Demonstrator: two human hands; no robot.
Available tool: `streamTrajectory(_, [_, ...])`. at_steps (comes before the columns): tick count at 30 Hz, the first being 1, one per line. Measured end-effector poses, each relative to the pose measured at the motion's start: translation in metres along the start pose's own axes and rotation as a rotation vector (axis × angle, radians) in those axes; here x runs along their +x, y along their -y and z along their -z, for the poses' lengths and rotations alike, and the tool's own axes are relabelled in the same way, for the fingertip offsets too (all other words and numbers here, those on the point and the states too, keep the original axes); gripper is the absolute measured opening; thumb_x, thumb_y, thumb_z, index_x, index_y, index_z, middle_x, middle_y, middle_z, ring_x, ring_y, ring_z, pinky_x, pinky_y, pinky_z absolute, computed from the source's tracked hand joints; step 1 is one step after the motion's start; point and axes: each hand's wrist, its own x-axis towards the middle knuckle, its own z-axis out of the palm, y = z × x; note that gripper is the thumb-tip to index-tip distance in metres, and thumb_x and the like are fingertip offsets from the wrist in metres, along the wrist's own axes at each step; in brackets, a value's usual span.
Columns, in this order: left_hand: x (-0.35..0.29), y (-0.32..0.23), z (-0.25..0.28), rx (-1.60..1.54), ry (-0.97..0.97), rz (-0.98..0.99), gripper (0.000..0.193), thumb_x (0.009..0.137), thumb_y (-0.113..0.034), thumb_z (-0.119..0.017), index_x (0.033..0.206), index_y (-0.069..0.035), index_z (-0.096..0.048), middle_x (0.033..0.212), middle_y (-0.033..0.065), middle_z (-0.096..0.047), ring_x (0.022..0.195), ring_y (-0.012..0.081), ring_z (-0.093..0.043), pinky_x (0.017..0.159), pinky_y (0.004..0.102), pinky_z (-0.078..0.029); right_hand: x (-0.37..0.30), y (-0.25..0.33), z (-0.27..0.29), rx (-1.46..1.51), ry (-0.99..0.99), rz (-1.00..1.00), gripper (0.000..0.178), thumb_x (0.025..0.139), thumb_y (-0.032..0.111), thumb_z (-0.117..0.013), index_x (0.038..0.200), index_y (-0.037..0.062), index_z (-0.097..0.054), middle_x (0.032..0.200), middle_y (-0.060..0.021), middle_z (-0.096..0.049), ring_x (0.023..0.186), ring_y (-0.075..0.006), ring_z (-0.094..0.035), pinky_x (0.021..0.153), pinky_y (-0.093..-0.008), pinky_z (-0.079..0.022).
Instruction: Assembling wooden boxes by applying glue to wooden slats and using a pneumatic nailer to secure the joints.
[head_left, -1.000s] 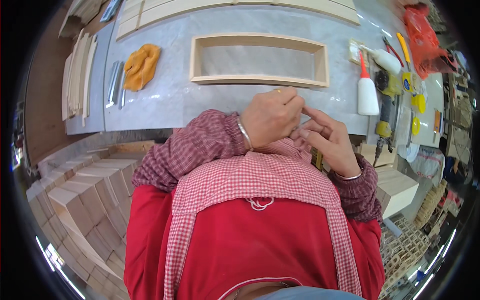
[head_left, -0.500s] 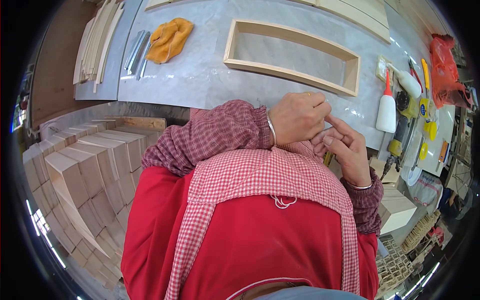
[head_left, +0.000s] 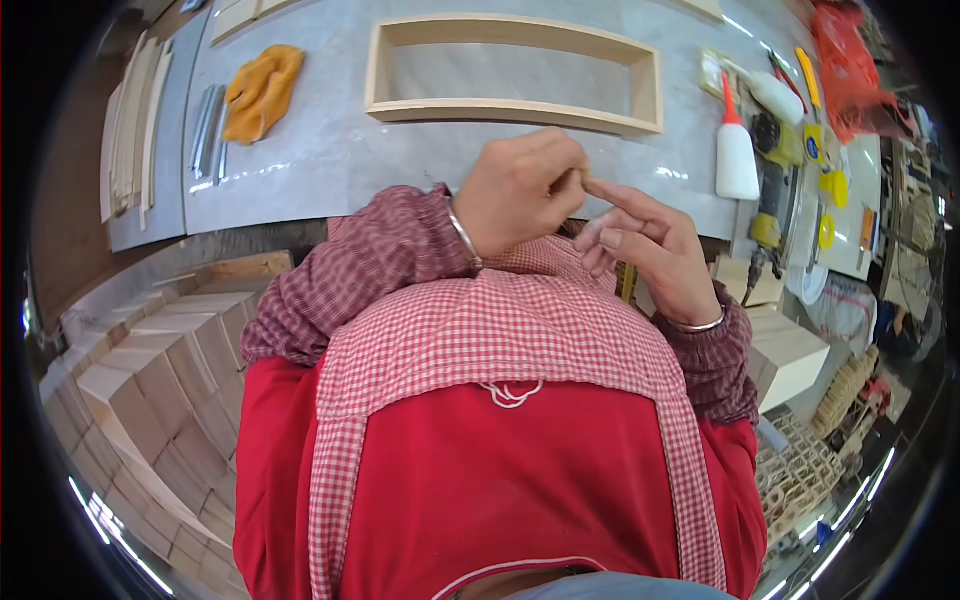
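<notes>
In front of my apron, my left hand [head_left: 525, 192] is closed in a pinch at the tip of my right index finger. Whatever it may hold there is too small or hidden to make out. My right hand [head_left: 650, 245] has its index finger stretched toward the left; its other fingers are loosely bent and apart, with nothing visible in them. Just beyond both hands, a rectangular frame of pale wood [head_left: 515, 112] lies flat on the grey tabletop [head_left: 290, 185]. Neither hand touches the frame.
On the table's left are an orange cloth [head_left: 262, 92], metal strips [head_left: 208, 130] and wooden slats [head_left: 138, 130]. To the right stand a white glue bottle [head_left: 737, 160] and a yellow-green power drill [head_left: 768, 205], near a red bag [head_left: 845, 70]. Wooden blocks [head_left: 150, 380] are stacked lower left.
The view has shifted, so the table and frame sit further left and higher. My left hand has lifted slightly and turned, its pinch now at the right index fingertip.
</notes>
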Motion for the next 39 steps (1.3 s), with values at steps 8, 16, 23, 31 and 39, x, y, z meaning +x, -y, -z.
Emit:
streamTrajectory(8, [0.002, -0.007, 0.004, -0.236, 0.056, 0.273, 0.009, 0.08, 0.002, -0.061, 0.087, 0.001, -0.065, 0.071, 0.0033, -0.061, 0.053, 0.008, -0.05, 0.049, 0.0179, -0.041, -0.003, -0.006, -0.002, -0.035, -0.001, 0.113, 0.053, 0.085, -0.002, -0.054, 0.137, -0.0003, -0.041, 0.09, -0.0156, -0.064, 0.078, -0.0187, -0.062, 0.067, -0.0238, -0.05])
streamTrajectory(16, [0.004, -0.008, 0.001, -0.203, 0.042, 0.272, 0.009, 0.082, 0.0, -0.061, 0.09, 0.002, -0.065, 0.071, 0.0034, -0.062, 0.054, 0.0065, -0.052, 0.049, 0.0165, -0.042, -0.002, -0.016, -0.005, -0.425, -0.005, 0.245, 0.068, 0.082, -0.005, -0.056, 0.144, 0.0047, -0.029, 0.091, -0.013, -0.065, 0.086, -0.0181, -0.062, 0.074, -0.0215, -0.047])
streamTrajectory(23, [0.006, -0.009, -0.005, -0.266, -0.092, 0.265, 0.005, 0.077, -0.001, -0.062, 0.081, 0.0, -0.063, 0.062, 0.0009, -0.056, 0.048, 0.0072, -0.042, 0.042, 0.0196, -0.034, 0.001, -0.017, -0.003, -0.399, 0.027, 0.252, 0.072, 0.081, -0.004, -0.057, 0.146, 0.0069, -0.028, 0.091, -0.0121, -0.065, 0.087, -0.0169, -0.062, 0.075, -0.0203, -0.045])
streamTrajectory(31, [0.005, -0.015, -0.006, -0.149, -0.127, 0.231, 0.005, 0.073, 0.0, -0.061, 0.077, -0.003, -0.06, 0.062, 0.0009, -0.054, 0.046, 0.0094, -0.042, 0.041, 0.0219, -0.033, 0.003, -0.022, 0.002, -0.217, 0.084, 0.25, 0.072, 0.081, 0.0, -0.058, 0.146, 0.0094, -0.029, 0.091, -0.0125, -0.064, 0.084, -0.0169, -0.062, 0.074, -0.0203, -0.045])
streamTrajectory(39, [0.006, -0.015, -0.011, 0.159, -0.173, 0.031, 0.011, 0.069, 0.0, -0.062, 0.073, -0.006, -0.054, 0.063, 0.0009, -0.051, 0.046, 0.0125, -0.043, 0.042, 0.0247, -0.035, 0.003, -0.023, 0.004, -0.36, 0.07, 0.271, 0.07, 0.081, 0.002, -0.058, 0.145, 0.01, -0.03, 0.091, -0.0119, -0.064, 0.083, -0.0161, -0.061, 0.072, -0.0204, -0.045])
